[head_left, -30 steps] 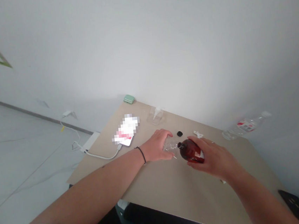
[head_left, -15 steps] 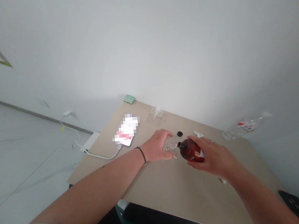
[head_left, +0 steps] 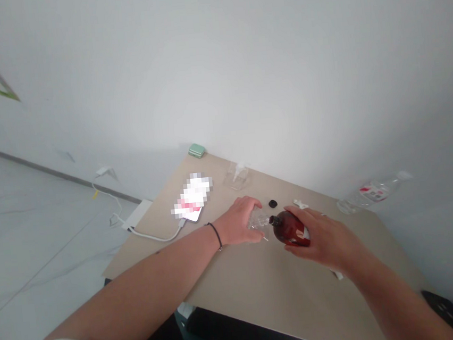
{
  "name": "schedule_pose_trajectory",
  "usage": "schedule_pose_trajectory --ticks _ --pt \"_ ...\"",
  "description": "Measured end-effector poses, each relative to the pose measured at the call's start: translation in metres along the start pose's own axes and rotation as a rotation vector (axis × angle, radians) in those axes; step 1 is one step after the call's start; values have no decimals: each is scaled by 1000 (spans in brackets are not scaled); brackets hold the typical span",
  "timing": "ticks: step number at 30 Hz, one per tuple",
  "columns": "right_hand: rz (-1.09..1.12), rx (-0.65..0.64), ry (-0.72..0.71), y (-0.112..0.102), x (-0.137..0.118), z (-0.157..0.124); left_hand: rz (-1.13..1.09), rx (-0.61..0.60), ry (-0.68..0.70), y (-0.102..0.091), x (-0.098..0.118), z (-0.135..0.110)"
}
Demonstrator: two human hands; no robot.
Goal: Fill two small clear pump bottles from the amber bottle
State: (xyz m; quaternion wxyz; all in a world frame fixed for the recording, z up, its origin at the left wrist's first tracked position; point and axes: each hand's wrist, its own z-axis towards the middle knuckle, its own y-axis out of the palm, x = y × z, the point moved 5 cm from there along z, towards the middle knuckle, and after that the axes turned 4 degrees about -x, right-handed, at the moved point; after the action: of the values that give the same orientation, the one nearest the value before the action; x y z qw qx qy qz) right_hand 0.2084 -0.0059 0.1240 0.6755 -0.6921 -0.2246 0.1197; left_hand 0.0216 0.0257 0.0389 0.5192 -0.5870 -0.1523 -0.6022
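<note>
My right hand (head_left: pixel 324 239) grips a brown bottle (head_left: pixel 291 228), tipped sideways with its open mouth pointing left. That mouth sits right against a small clear container (head_left: pixel 259 222), around which my left hand (head_left: pixel 237 221) is closed on the beige table (head_left: pixel 261 279). A thin white stick pokes out just below the container. A black wristband circles my left wrist. A small black cap (head_left: pixel 272 204) lies on the table just behind the two hands.
A phone (head_left: pixel 191 197) on a white cable lies at the left of the table, a green case (head_left: pixel 196 151) at the far corner. A clear pump dispenser (head_left: pixel 237 173), a small white piece (head_left: pixel 301 204) and a lying plastic water bottle (head_left: pixel 373 191) are near the wall.
</note>
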Motion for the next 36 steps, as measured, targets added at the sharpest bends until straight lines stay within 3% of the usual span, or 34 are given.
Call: schedule_pose_trajectory --ticks 14,27,36 --pt "-14 -42 19 0 -1 1 13 11 -6 0 0 0" --pt "-6 8 -11 -3 -2 1 -12 1 -12 0 -2 -1" --pt "-20 -49 22 -4 -3 3 -7 -5 -9 0 -1 -1"
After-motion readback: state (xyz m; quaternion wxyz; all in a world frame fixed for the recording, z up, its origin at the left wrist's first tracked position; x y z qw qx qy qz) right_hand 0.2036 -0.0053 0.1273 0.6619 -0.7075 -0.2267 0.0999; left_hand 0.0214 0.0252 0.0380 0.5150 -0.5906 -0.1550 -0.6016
